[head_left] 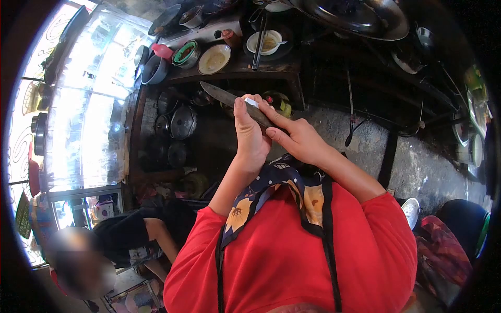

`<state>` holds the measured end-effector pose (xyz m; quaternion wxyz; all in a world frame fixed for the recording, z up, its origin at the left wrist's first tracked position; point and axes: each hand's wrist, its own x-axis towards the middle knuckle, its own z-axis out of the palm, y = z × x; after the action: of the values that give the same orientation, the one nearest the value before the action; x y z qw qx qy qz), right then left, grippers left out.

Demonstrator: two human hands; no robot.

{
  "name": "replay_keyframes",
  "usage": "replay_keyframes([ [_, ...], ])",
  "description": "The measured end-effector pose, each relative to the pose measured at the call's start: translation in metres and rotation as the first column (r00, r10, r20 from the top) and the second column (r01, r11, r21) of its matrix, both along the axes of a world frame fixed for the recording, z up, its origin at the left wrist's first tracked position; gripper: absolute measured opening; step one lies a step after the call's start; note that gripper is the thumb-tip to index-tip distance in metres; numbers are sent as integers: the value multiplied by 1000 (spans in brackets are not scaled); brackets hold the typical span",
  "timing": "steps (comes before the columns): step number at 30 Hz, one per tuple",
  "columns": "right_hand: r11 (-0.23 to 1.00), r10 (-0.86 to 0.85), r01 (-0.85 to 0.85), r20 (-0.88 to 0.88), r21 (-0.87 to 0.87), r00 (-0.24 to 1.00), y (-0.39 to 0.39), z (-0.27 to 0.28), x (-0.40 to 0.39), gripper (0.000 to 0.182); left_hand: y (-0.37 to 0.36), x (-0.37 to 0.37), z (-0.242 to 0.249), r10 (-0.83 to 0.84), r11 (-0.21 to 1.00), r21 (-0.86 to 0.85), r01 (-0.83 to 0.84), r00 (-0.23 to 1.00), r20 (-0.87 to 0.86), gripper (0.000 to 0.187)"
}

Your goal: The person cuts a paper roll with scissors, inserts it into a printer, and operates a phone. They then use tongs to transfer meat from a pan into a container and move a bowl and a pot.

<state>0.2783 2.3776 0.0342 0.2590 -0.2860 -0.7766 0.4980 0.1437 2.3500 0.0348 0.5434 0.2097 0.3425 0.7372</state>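
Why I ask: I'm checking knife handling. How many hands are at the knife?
2: the left hand, thumb raised beside the blade, and the right hand, reaching in from the opposite side. Neither is hidden, though some fingers are.

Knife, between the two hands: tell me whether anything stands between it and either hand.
Nothing visible bars the left hand or the right hand; both are at the knife. A small white piece shows by the fingers; I cannot tell what it is.
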Motion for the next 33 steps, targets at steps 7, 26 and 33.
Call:
replay_keyframes([
  [7,999,32,-35,-82,-34,996,3,-11,0,56,-1,4,4,75,991,-116,-72,997,22,37],
  [26,994,73,-80,-105,-68,992,11,-5,3,51,6,1,2,17,1000,-17,-18,999,-45,42],
  [33,997,9,-20,143,74,990,15,-5,2,50,10,-1,-5,97,984,-151,-98,995,-14,44],
])
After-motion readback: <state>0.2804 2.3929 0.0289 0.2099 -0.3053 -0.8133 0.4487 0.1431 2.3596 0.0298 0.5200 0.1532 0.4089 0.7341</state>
